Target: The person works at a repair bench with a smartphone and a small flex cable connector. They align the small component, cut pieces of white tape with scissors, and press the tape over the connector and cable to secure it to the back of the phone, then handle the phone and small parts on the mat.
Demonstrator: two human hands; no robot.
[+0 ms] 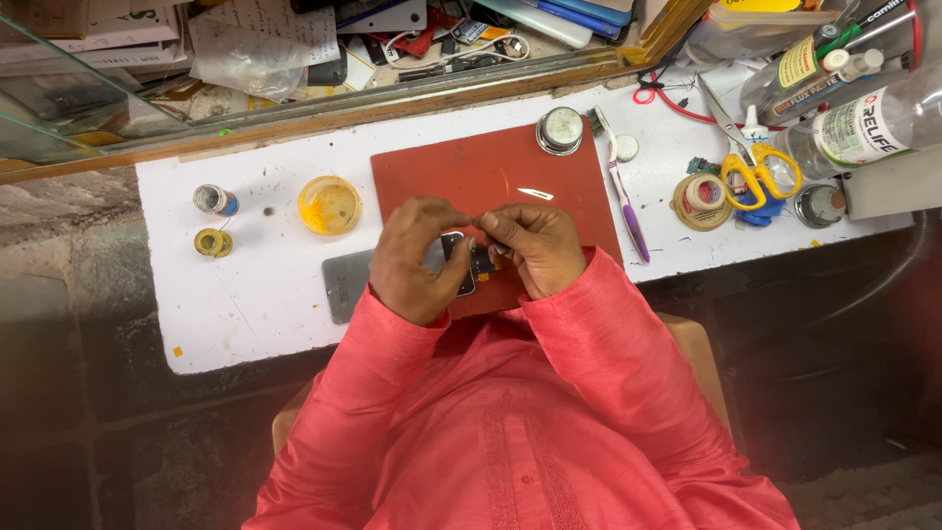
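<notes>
A small dark phone-like device (457,257) is sitting between both hands, low over the near edge of a red work mat (491,177). The left hand (417,260) is curling around the device's left side, fingers closed on it. The right hand (535,245) is holding its fingertips pressed together in a pinch just above the device's right end — what they are pinching is too small to tell.

The mat is lying on a white, scuffed bench top (255,294). A grey flat plate (348,283) is lying just left of the left hand, partly under it. A thin metal blade (535,193) is resting on the mat beyond the right hand.

Further left of the left hand — a shallow yellow dish (330,204) with yellowish residue, a small tape roll (213,241) and a small open tin (214,199). Beyond the hands, at the mat's far edge, a round metal tin (559,130). Right of the right hand, a purple-handled toothbrush (620,186), then a roll of tape (701,199) and yellow-handled scissors (751,162), with bottles (863,123) well beyond. A glass-topped counter (294,59) full of clutter is running along the bench's far side.
</notes>
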